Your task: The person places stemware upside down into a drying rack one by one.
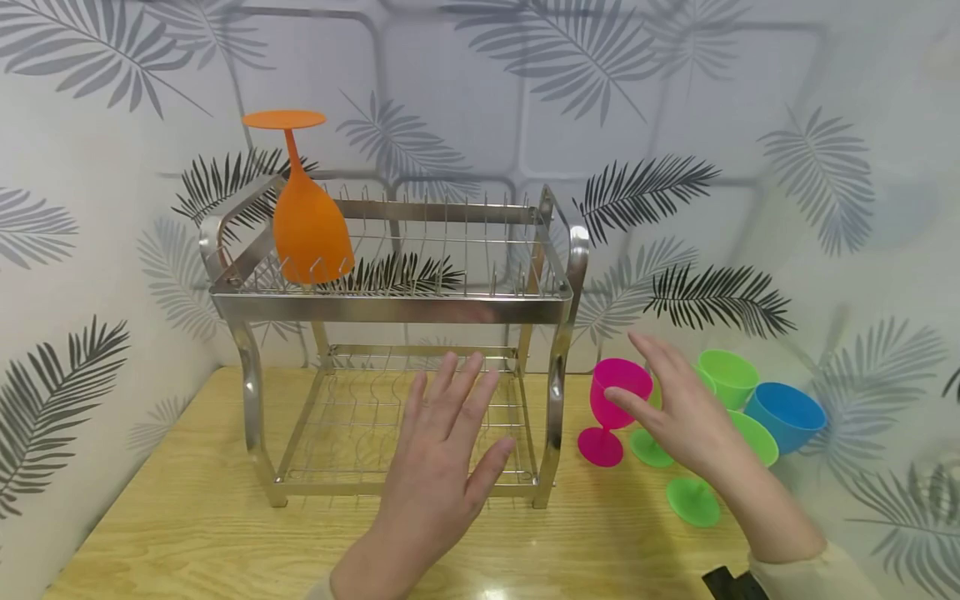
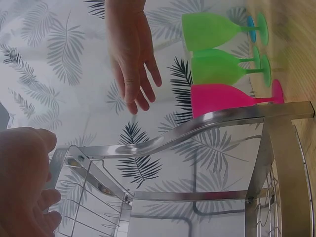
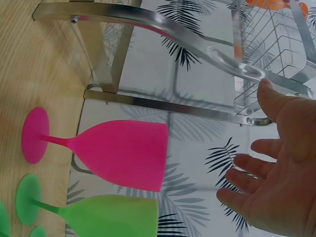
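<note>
My left hand (image 1: 438, 458) hovers in front of the two-tier metal dish rack (image 1: 397, 311), fingers extended and holding nothing. To the right, my right hand (image 1: 690, 412) is held above the stemmed goblets, its fingers spread and free of any object. Nearest to it stands an upright magenta goblet (image 3: 121, 155), apart from the fingers in the right wrist view. Beside that are several green goblets (image 1: 727, 379) and a blue one (image 1: 786, 417), partly hidden by the right hand and one another. An orange goblet (image 1: 309, 229) rests upside down on the rack's upper tier, at the left.
The rack stands on a light wooden table (image 1: 165, 508), its lower wire tier (image 1: 337, 417) close above the tabletop. Behind is a wall (image 1: 465, 100) covered with a leaf pattern. A black strap (image 1: 735, 585) is at the right wrist.
</note>
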Tool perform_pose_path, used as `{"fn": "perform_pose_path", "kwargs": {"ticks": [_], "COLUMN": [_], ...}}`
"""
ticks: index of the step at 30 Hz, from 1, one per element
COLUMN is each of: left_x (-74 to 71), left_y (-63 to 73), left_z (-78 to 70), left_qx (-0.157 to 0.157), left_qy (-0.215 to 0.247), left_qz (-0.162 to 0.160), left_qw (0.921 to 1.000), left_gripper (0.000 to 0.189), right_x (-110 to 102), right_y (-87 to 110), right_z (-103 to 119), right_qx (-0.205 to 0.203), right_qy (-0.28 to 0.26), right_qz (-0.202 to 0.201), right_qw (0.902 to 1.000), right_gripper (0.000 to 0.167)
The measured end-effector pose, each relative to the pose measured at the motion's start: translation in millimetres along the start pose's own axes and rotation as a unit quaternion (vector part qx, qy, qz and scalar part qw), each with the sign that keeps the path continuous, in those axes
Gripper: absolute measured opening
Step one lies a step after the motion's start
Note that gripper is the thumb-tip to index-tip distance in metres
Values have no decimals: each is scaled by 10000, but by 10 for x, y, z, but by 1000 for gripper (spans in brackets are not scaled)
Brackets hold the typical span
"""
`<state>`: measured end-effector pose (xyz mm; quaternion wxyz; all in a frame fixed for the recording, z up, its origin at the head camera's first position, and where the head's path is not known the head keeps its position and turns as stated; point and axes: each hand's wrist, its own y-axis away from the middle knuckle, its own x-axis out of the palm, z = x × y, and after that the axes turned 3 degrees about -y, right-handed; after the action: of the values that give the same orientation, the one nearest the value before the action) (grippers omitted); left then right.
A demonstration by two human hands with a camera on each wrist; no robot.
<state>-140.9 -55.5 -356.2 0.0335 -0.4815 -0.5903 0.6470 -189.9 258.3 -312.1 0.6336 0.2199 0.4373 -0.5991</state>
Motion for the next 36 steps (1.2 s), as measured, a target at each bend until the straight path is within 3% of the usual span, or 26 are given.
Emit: {"fn": "perform_pose_path", "kwargs": {"ticks": [13, 28, 36], "left_x": [208, 464, 581], "left_y": [36, 88, 101], "left_z": [-66, -119, -162], "left_qx": [-196, -662, -809], "left_qy": [495, 995, 1365], "left_qz": [342, 910, 1062], "left_qw": [9980, 9887, 9816], "left_gripper": [66, 66, 65], "right_x": [131, 246, 288], "right_y": [-96, -219, -254], "right_z": [-239, -447, -525], "right_qx": [151, 262, 269], "right_qy": [47, 19, 25], "right_qz": [30, -1, -11], "right_qw": [9999, 9997, 9996], "right_gripper": [95, 97, 98]}}
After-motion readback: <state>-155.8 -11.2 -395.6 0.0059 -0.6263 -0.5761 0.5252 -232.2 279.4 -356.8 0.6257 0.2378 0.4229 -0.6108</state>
